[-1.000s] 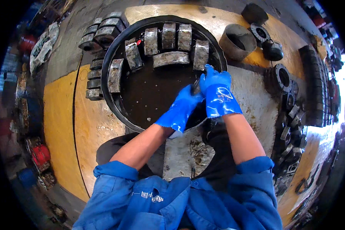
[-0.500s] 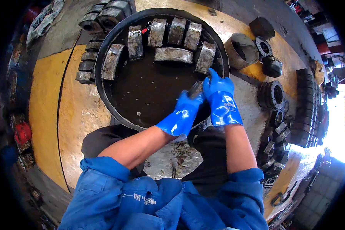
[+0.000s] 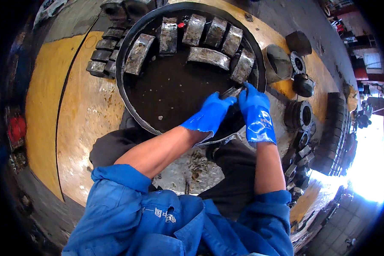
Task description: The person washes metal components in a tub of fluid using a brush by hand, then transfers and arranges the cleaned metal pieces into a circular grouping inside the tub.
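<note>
At four o'clock in the tub [image 3: 120,77], the left hand [image 3: 215,110] clamps a part [image 3: 231,92]; the right hand [image 3: 255,105] adjoins, grip indeterminable. Blocks [image 3: 194,30] span ten to three.

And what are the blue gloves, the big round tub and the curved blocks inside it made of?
Blue gloves: probably rubber or plastic-coated; they look smooth with shiny highlights.
Curved blocks: likely metal, grey and scuffed, with bright glints and dark grime.
Round tub: dark, worn rim; maybe metal or rubber, I can't tell.
</note>
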A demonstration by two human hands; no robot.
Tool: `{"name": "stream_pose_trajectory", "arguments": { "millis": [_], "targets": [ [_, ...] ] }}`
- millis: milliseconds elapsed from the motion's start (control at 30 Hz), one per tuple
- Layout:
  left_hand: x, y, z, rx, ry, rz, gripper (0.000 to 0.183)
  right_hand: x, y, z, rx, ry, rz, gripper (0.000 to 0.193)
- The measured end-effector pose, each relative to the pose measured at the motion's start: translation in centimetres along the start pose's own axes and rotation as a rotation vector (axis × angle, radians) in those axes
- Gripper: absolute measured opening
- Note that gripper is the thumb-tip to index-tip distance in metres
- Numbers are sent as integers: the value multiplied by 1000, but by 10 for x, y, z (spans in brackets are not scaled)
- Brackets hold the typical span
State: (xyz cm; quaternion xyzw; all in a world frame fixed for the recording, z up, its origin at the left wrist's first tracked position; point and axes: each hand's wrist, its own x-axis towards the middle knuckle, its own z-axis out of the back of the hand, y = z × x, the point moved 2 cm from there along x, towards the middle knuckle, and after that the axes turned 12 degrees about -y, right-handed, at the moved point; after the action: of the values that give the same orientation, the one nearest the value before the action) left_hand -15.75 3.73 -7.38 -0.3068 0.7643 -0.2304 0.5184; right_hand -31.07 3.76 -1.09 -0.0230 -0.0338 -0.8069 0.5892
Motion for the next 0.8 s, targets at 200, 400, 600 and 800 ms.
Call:
{"name": "stream_pose_trajectory", "arguments": {
  "millis": [200, 400, 600, 800],
  "targets": [
    [-18, -19, 5, -126, 85, 39, 93, 1, -4, 4, 29, 35, -1, 44],
    [3, 5, 2, 72, -89, -44, 95, 3, 4, 21, 74, 11, -31, 42],
    [-12, -7, 0, 216, -142, -43, 87, 11, 11, 28, 78, -15, -6, 42],
    [-22, -17, -1, 171, 32, -143, 64, 10, 25, 44, 159, -21, -3, 43]
  ]
}}
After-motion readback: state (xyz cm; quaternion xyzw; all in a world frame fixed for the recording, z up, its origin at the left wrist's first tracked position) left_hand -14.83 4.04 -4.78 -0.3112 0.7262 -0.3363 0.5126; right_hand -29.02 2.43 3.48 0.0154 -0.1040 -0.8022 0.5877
